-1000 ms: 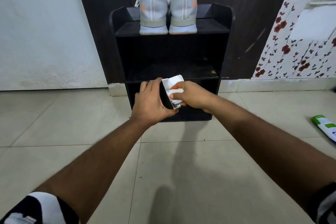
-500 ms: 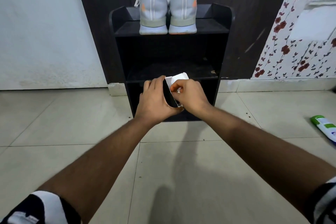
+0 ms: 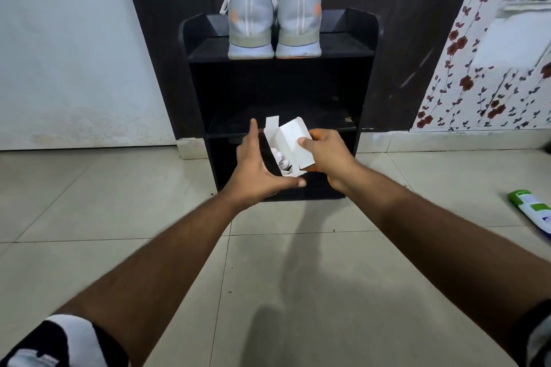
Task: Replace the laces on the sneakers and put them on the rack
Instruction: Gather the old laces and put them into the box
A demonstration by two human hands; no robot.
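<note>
Two grey sneakers, the left sneaker [image 3: 250, 24] and the right sneaker [image 3: 298, 21], stand heels toward me on the top shelf of a black shoe rack [image 3: 365, 48]. In front of the rack's lower shelves my right hand [image 3: 328, 155] grips a small white cardboard box [image 3: 293, 143] with its flap open. White laces [image 3: 282, 161] show inside the box. My left hand [image 3: 258, 171] is beside the box with straight fingers, its thumb under the box's lower end.
A green and white tube [image 3: 533, 208] lies on the tiled floor at the right. The rack stands against a dark wall panel, with a white wall [image 3: 59, 53] to the left and floral wallpaper [image 3: 477, 68] to the right.
The box's flap has been opened wide and the laces now show. My left hand let go of the box and spread its fingers; my right hand shifted to hold the box.
</note>
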